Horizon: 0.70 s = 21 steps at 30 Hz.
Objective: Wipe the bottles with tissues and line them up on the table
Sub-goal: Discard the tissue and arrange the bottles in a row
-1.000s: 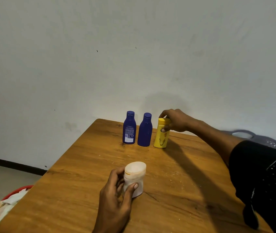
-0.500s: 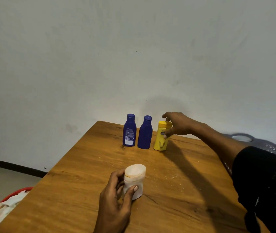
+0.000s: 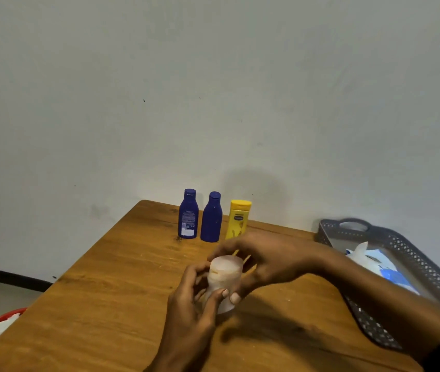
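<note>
Head view: both hands' fingers grasp white bottle point(image 3: 224, 280); labels unreadable.

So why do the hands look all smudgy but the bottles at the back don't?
In the head view, the left hand, right hand and white bottle are smeared by motion blur; the two blue bottles and yellow bottle stand still, so they look sharper.

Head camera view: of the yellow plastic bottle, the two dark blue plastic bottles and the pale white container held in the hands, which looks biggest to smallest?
1. Pale white container, though it is nearest the camera, so unsure.
2. The two dark blue plastic bottles: alike.
3. Yellow plastic bottle, base hidden by a hand.
</note>
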Available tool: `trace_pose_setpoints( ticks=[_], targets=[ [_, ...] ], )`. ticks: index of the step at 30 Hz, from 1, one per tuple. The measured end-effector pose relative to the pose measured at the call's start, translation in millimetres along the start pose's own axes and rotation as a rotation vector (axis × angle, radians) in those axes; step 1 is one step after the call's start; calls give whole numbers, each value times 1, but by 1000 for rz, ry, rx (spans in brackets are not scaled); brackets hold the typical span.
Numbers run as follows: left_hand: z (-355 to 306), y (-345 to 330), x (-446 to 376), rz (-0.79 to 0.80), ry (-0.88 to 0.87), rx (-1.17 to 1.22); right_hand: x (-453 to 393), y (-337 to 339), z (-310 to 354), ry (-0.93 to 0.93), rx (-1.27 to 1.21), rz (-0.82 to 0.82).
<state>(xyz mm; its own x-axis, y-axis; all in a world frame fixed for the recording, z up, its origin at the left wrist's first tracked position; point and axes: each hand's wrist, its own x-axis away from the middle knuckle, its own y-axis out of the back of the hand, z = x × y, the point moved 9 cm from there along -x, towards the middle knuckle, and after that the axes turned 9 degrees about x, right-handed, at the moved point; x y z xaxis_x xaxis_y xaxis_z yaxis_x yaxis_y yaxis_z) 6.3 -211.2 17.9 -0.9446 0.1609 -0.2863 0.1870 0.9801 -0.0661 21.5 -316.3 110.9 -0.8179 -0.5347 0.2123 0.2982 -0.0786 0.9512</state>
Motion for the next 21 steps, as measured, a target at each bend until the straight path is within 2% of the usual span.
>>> trace_pose_setpoints(
  ticks=[5,10,16,21],
  targets=[
    [-14,-33,-1,27,-11,49,26,8,-24,-41,39,-230],
    [5,-59,-5,86,21,-12,41,9,-75,-136,21,-256],
    [39,-71,-3,225,165,-63,36,25,-156,-321,25,-335],
    [56,-69,-1,267,154,-145,8,35,-197,-402,21,-397]
  ],
)
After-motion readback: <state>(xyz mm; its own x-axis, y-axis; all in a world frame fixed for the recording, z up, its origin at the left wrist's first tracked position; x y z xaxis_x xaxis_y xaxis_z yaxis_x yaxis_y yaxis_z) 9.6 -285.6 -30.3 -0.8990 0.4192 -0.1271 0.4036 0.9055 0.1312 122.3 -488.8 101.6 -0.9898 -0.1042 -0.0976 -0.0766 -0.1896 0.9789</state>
